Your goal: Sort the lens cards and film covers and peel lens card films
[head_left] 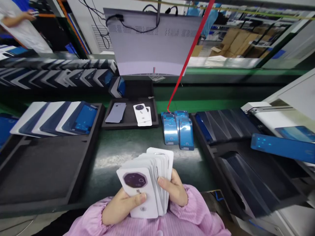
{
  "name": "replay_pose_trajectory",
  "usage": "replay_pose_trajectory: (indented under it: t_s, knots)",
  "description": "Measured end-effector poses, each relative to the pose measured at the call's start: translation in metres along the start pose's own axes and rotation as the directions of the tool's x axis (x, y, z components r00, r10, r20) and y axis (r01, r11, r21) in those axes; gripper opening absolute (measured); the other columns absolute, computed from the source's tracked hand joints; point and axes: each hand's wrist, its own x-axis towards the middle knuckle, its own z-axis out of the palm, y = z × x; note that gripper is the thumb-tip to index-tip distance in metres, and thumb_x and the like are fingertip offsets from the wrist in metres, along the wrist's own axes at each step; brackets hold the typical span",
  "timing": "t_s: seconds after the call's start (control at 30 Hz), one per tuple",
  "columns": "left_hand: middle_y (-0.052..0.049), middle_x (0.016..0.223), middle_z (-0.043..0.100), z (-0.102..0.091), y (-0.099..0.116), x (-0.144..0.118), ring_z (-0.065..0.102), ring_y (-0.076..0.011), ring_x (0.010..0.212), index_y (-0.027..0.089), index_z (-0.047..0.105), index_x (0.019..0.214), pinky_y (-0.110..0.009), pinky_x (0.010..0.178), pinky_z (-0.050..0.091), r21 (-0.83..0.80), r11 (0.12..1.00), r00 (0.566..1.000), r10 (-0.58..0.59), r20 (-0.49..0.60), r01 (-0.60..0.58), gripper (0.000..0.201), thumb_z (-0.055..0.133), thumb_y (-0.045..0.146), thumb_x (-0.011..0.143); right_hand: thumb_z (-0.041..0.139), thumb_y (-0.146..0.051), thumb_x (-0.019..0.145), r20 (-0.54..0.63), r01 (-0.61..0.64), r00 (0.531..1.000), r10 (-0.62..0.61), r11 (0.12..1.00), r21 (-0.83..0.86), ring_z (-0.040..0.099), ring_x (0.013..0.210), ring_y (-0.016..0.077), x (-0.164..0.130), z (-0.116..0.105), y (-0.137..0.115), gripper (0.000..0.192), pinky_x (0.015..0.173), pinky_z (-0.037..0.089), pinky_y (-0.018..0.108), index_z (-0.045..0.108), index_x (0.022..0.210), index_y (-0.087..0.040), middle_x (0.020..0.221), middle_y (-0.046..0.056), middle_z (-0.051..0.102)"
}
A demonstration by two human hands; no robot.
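Close to my body I hold a fanned stack of white phone back panels [146, 183], tilted up toward me. The front panel carries a dark octagonal camera print and small dark marks below it. My left hand [120, 205] is closed on the stack's left side, thumb lying across the front panel. On the right side, my right hand [175, 190] grips the same stack, its thumb pressed on the panel edges. The fingers behind the stack are hidden. Beyond my hands lie blue film-covered phone panels [170, 129] in overlapping piles on the green bench [110, 154].
A black foam tray [130, 126] ahead holds grey panels [116, 113] and white panels [142, 114]. Larger trays flank me: the left tray [46, 170] bears leaning panels, the right tray [261, 170] dark and blue ones. A red strip [189, 54] slants down before a monitor's back [157, 42].
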Motion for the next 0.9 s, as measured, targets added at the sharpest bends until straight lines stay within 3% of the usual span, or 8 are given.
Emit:
replay_pose_trajectory:
  t_s: [0.23,0.5,0.9]
  knots:
    - [-0.014,0.118,0.064,0.001,0.0,-0.002,0.059,-0.03,0.108,0.017,0.052,0.128,-0.043,0.09,0.049,0.041,0.999,1.0,-0.021,-0.012,0.021,0.051,0.062,0.037,0.083,0.07,-0.041,0.075,-0.04,-0.026,0.999,0.026,1.0,-0.009,0.063,0.077,0.0176,-0.001,0.001,0.004,0.031,0.07,0.051,0.028,0.067,0.099,-0.022,0.086,0.002,0.069]
    - [-0.009,0.106,0.069,0.008,0.008,0.0,0.059,-0.0265,0.107,0.019,0.056,0.124,-0.039,0.092,0.048,0.184,0.982,0.984,-0.016,-0.175,0.049,0.044,0.06,0.037,0.084,0.076,-0.042,0.064,-0.146,-0.101,0.98,0.133,0.973,0.207,0.062,0.061,0.016,0.009,0.002,0.02,0.034,0.06,0.05,0.027,0.068,0.089,-0.02,0.073,0.001,0.069]
    - [-0.006,0.1,0.069,0.011,0.013,0.0,0.063,-0.0234,0.09,0.019,0.061,0.108,-0.033,0.076,0.054,0.179,0.983,0.991,-0.027,-0.128,0.05,0.032,0.065,0.034,0.08,0.069,-0.049,0.072,-0.191,-0.077,0.978,0.079,0.997,0.014,0.065,0.072,0.0201,-0.001,-0.001,0.023,0.037,0.068,0.053,0.033,0.067,0.095,-0.02,0.082,0.003,0.07]
